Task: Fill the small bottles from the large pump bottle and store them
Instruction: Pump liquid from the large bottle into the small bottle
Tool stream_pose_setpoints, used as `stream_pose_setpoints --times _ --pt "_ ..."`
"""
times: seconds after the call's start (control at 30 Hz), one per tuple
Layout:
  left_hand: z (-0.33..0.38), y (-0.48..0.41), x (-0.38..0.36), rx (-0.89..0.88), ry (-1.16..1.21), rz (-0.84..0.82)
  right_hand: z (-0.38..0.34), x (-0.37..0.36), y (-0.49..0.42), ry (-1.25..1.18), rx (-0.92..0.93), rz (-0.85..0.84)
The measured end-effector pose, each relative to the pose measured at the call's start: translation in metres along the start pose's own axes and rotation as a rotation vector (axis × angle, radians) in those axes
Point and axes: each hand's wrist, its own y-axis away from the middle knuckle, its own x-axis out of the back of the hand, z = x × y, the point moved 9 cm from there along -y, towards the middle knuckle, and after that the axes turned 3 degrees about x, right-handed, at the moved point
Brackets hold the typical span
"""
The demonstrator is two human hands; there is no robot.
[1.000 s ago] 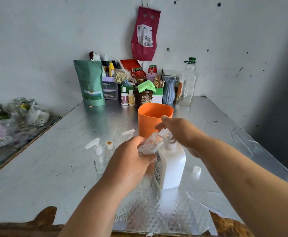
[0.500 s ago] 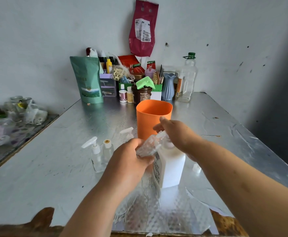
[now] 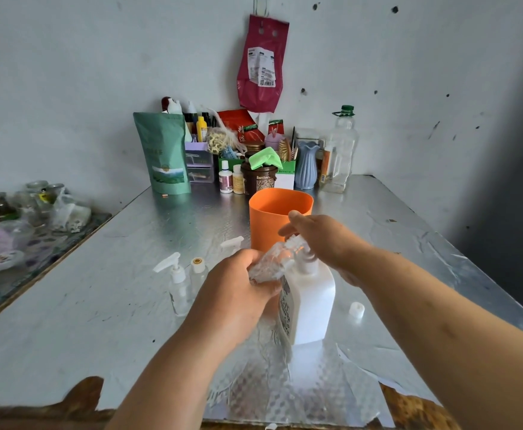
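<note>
The left hand (image 3: 238, 293) is closed around a small clear bottle (image 3: 277, 259), tilted with its mouth up toward the pump head of the white pump bottle (image 3: 308, 302), which stands upright near the front of the foil-covered table (image 3: 98, 305). The right hand (image 3: 322, 240) lies over the pump head, fingers curled down on it. Just behind stands an orange cup (image 3: 272, 218). Left of the hands stand a clear pump-top bottle (image 3: 178, 287) and an uncapped bottle (image 3: 198, 271) side by side. A white cap (image 3: 356, 309) lies right of the pump bottle
</note>
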Motion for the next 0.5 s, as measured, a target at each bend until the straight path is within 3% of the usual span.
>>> stream_pose_setpoints --times 0.5 --pt "-0.014 -0.006 -0.009 0.027 0.014 -0.026 0.010 -0.008 -0.006 0.102 -0.010 0.019"
